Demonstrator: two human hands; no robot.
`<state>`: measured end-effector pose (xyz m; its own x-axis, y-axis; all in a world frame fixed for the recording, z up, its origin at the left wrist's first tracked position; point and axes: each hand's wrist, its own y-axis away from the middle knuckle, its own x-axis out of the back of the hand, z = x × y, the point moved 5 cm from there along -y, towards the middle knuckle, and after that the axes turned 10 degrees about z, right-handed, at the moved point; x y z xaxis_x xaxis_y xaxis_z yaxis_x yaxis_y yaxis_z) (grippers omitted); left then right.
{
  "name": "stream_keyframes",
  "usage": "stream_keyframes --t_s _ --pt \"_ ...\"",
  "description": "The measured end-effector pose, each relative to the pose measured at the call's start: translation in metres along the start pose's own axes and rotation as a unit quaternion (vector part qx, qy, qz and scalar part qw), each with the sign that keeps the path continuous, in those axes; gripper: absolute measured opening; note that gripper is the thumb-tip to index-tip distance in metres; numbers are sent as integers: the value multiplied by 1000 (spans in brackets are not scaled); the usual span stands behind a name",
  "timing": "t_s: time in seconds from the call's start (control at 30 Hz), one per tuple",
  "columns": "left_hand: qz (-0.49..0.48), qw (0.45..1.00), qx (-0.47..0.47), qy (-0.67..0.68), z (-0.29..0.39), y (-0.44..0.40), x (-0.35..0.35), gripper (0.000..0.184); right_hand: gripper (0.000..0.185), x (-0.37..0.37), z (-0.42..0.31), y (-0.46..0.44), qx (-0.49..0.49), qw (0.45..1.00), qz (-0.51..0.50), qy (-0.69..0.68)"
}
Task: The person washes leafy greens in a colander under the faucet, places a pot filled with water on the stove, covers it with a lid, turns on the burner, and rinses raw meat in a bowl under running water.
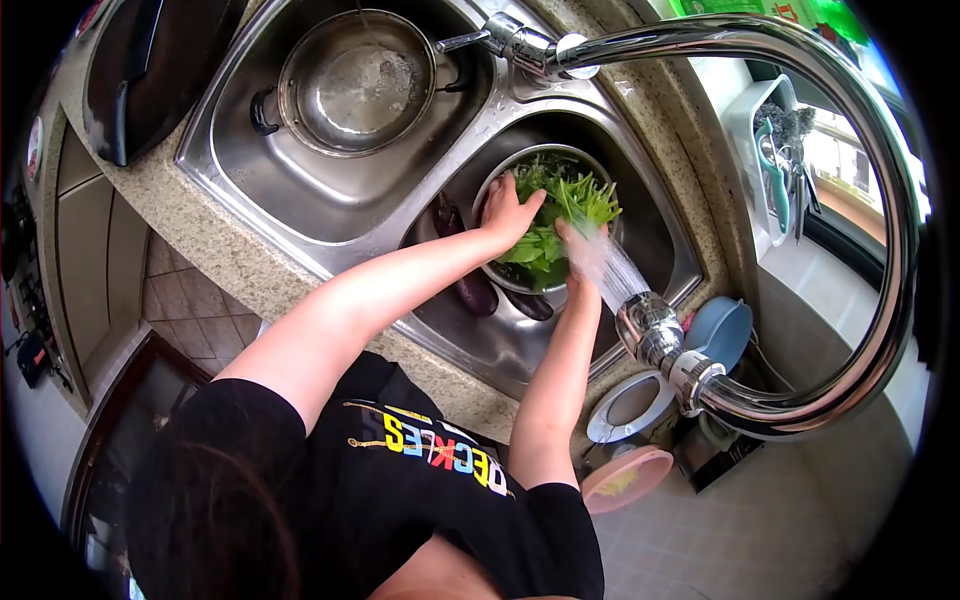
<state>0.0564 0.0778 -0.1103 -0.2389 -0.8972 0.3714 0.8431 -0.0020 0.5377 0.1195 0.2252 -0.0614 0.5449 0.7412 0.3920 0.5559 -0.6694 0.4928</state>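
In the right-hand sink basin sits a round metal bowl [487,187] full of wet leafy greens [590,198]. My left hand [511,212] reaches over the bowl's left side, thumb and fingers apart, touching the greens; its fingertips are partly hidden among the leaves. On the opposite side, my right hand [582,250] is closed around a bunch of the greens, with spray blurring its fingers. Water pours onto it from the spray head [648,325] of a curved chrome faucet [900,230]. Dark purple eggplants [477,294] lie in the basin beside the bowl, partly covered by it and my left arm.
A metal pot [357,85] with black handles stands in the left basin [270,190]. A dark wok [150,80] rests on the counter at upper left. Right of the sink are a blue container [722,330], a pink bowl [628,480] and a rack holding scissors [772,160].
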Motion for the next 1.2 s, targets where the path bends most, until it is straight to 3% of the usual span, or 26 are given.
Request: stream_keyframes --t_s 0.07,0.13,0.17,0.23,0.27,0.3,0.33,0.4,0.47,0.5,0.53,0.57,0.63,0.7,0.77,0.83,0.9,0.93,1.0,1.1,1.17,1.2 --pt "-5 999 9 -45 8 -6 -6 76 64 -6 0 -4 41 999 19 3" --pt "-37 996 -4 -75 10 -7 -16 77 67 -21 -8 -6 95 983 34 154" --pt "-71 992 -17 -105 10 -6 -22 78 67 -29 3 -10 95 983 32 154" --pt "-53 995 -27 -80 3 -5 -32 80 68 -37 23 -18 242 894 141 350" --pt "-53 995 -40 -73 7 -4 -30 79 69 -41 25 -19 241 882 149 377" --pt "-54 995 -53 -66 10 -4 -28 79 69 -43 27 -20 239 882 149 378" --pt "-128 987 -59 -71 11 -6 -29 80 73 -44 32 -23 202 895 138 374" --pt "-106 988 -85 -79 -5 -18 -43 82 77 -44 41 -30 164 906 126 370" --pt "-85 986 -112 -87 -4 -23 -44 83 69 -40 50 -37 152 950 129 240" --pt "-120 989 -55 -70 9 -22 -34 86 69 -35 45 -33 152 950 130 240" --pt "-155 986 3 -54 15 -20 -28 88 64 -32 39 -25 92 983 85 135" --pt "-154 987 1 -55 13 -21 -31 88 60 -31 33 -17 30 998 36 28" --pt "-91 993 -40 -65 9 -25 -35 81 59 -22 19 -6 16 999 28 5" --pt "-111 993 -26 -17 18 -14 -28 75 57 -14 18 -1 -1 1000 21 -16" --pt "-69 996 -57 21 28 -5 -21 70 59 -10 14 4 -1 998 5 -56" --pt "-72 995 -67 6 36 6 -16 70 58 -9 9 8 4 998 23 -51" --pt "16 992 -119 -45 48 19 -3 71 57 -13 2 13 9 998 37 -47" --pt "-27 992 -121 -15 50 22 -2 77 57 -14 -3 14 31 998 49 -27" --pt "-7 993 -116 -28 48 25 2 77 58 -13 0 10 53 997 61 -8" --pt "-5 992 -126 -25 42 22 6 80 66 -17 25 -4 91 996 0 -11" --pt "12 974 -184 -133 42 20 7 77 73 -12 18 6 254 929 152 221" --pt "24 959 -217 -180 44 20 9 75 78 -18 7 12 240 921 130 277"
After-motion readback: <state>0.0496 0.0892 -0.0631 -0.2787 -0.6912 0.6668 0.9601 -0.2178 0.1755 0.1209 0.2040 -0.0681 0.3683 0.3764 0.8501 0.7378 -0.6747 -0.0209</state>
